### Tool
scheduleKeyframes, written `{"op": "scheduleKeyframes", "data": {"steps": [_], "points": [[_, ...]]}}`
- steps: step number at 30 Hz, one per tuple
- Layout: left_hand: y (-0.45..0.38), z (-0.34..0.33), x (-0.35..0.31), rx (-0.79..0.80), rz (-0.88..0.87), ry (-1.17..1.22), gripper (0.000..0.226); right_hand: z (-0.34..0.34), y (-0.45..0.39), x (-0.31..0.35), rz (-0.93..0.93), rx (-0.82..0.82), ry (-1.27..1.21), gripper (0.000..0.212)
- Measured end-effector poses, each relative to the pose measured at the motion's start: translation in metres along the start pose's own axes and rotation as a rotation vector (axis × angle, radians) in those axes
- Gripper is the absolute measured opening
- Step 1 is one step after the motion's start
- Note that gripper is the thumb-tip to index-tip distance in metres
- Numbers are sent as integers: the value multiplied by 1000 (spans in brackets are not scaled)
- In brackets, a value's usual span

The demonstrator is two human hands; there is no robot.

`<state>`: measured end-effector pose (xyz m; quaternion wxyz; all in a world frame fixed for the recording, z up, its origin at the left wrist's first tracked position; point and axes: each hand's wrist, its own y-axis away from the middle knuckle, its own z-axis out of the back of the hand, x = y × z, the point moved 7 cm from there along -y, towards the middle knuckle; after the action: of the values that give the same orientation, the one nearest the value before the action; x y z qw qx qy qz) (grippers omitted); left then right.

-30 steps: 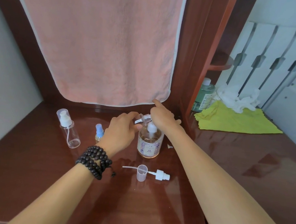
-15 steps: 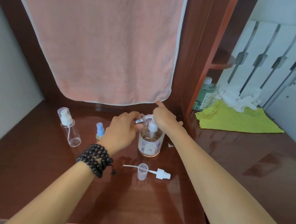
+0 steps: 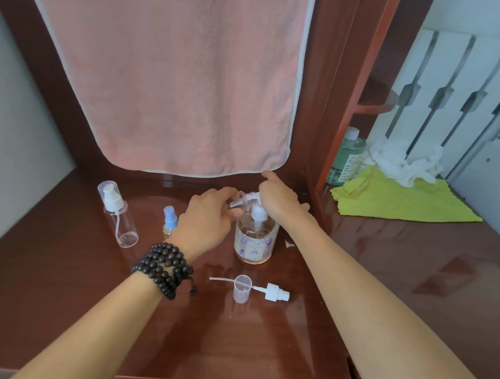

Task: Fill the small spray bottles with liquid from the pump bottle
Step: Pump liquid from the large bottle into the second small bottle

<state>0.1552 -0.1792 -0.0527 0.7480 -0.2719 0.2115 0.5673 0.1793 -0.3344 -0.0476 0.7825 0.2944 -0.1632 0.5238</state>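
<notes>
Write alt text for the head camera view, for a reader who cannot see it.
A left hand holds a small clear bottle tilted at the pump bottle nozzle while the right hand presses the pump. A detached spray head lies nearby.

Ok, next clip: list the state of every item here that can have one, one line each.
pump bottle: upright, partly full of amber liquid, pump fitted.
small clear bottle: tilted at the pump spout, held in the left hand.
right hand: on the pump head.
spray head: removed, lying flat on the desk.
clear cap: off, standing open end up.
tall clear bottle: capped, looks empty.
blue-topped bottle: upright, top on.
</notes>
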Motion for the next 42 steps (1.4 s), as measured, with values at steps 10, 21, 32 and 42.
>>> {"op": "scheduleKeyframes", "data": {"steps": [10,21,32,42], "points": [[0,12,-7,-17,-35,-17,33,11,-1,6,86,-78,14,57],[4,5,-6,39,0,-23,33,0,2,-1,59,-40,-26,54],[4,-1,-5,38,10,-28,32,-6,2,-6,-18,-10,-27,57],[3,12,-12,16,-19,-42,33,8,11,5,56,-18,-72,46]]}}
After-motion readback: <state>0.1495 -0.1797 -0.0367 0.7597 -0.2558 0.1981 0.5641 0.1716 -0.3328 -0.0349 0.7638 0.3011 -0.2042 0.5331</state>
